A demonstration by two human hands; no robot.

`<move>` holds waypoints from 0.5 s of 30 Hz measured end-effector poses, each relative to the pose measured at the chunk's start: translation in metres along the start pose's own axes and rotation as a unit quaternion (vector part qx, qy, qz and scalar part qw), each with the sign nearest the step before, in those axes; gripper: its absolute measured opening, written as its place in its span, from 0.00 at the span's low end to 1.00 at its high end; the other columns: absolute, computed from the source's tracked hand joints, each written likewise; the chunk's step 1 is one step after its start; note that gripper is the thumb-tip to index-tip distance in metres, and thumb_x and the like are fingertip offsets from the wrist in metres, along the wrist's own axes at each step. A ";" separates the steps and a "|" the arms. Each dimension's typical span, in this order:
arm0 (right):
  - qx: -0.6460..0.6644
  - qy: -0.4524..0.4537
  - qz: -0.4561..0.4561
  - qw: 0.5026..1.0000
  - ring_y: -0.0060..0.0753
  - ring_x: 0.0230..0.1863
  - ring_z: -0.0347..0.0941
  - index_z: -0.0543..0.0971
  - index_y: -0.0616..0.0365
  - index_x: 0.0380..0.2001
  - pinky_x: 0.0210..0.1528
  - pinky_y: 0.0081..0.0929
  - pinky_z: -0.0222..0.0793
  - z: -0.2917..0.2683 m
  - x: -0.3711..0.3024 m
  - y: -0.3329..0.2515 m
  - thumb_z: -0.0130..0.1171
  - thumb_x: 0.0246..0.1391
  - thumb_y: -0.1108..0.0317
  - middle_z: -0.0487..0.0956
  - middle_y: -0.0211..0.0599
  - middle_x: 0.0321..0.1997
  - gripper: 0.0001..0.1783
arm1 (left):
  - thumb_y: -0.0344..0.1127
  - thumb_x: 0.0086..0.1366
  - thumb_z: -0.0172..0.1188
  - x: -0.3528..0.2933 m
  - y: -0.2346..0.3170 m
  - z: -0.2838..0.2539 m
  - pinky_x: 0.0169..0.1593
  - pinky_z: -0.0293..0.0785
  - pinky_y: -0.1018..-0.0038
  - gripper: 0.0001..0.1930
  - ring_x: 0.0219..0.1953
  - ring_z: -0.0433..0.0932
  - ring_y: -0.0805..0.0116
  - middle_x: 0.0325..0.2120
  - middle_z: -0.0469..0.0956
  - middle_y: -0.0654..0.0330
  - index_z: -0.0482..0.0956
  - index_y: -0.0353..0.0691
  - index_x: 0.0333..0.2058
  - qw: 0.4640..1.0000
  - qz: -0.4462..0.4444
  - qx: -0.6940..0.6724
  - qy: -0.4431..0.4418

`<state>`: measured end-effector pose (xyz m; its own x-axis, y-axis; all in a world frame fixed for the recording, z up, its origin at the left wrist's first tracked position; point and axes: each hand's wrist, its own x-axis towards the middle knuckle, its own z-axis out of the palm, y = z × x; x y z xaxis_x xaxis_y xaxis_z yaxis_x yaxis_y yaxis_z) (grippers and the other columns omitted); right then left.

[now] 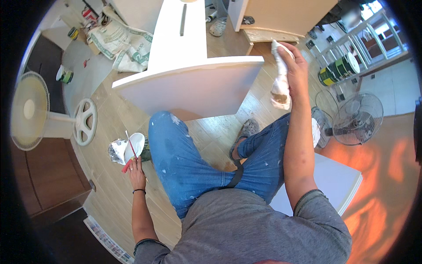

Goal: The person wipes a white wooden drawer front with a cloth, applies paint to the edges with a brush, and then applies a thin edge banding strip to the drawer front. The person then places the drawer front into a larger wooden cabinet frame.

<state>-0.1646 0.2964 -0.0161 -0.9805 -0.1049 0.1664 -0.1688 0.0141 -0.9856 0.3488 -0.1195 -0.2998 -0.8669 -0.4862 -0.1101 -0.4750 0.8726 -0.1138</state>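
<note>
We are gripping a white wrapped bundle in the right hand, the thumb and fingers curling around its middle; its tip is poking out beyond the thumb, and its brown-stained end is extending toward us, below the fingers. The left hand is hanging beside a white bowl, where a thin red stick and a red handle are lying at its fingertips; we are not managing to tell whether those fingers are closing on either.
</note>
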 end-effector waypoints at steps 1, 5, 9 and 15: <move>-0.009 -0.007 -0.005 1.000 0.19 0.38 0.77 0.85 0.60 0.47 0.40 0.20 0.72 -0.002 -0.002 0.002 0.71 0.59 0.62 0.85 0.29 0.41 0.17 | 0.25 0.69 0.49 -0.001 -0.004 -0.003 0.67 0.63 0.52 0.30 0.66 0.68 0.50 0.65 0.69 0.51 0.67 0.47 0.70 1.000 0.011 0.004 -0.006; -0.063 -0.019 -0.012 0.998 0.18 0.34 0.76 0.86 0.58 0.45 0.36 0.20 0.71 -0.003 -0.005 0.002 0.71 0.59 0.62 0.85 0.28 0.37 0.15 | 0.27 0.70 0.46 -0.002 -0.016 -0.013 0.66 0.63 0.53 0.30 0.65 0.68 0.53 0.63 0.70 0.52 0.67 0.50 0.71 0.999 0.032 0.032 -0.024; -0.154 -0.014 -0.023 0.988 0.20 0.33 0.78 0.87 0.58 0.44 0.38 0.23 0.74 -0.001 -0.011 -0.007 0.72 0.57 0.58 0.86 0.32 0.35 0.17 | 0.25 0.69 0.49 -0.009 -0.024 -0.019 0.65 0.63 0.54 0.29 0.64 0.69 0.51 0.63 0.70 0.51 0.71 0.52 0.68 0.999 0.040 0.006 0.015; -0.276 -0.022 -0.051 0.960 0.32 0.38 0.84 0.87 0.57 0.46 0.44 0.30 0.78 0.005 -0.016 -0.022 0.74 0.53 0.55 0.88 0.44 0.38 0.21 | 0.24 0.67 0.56 0.033 0.024 -0.084 0.64 0.65 0.54 0.28 0.62 0.71 0.46 0.61 0.70 0.45 0.72 0.44 0.67 0.966 -0.082 -0.126 0.210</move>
<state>-0.1443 0.2924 0.0029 -0.9529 -0.1746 0.2480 -0.3032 0.5241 -0.7958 0.2963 -0.1105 -0.2235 -0.7372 -0.6029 0.3051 -0.5868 0.7951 0.1534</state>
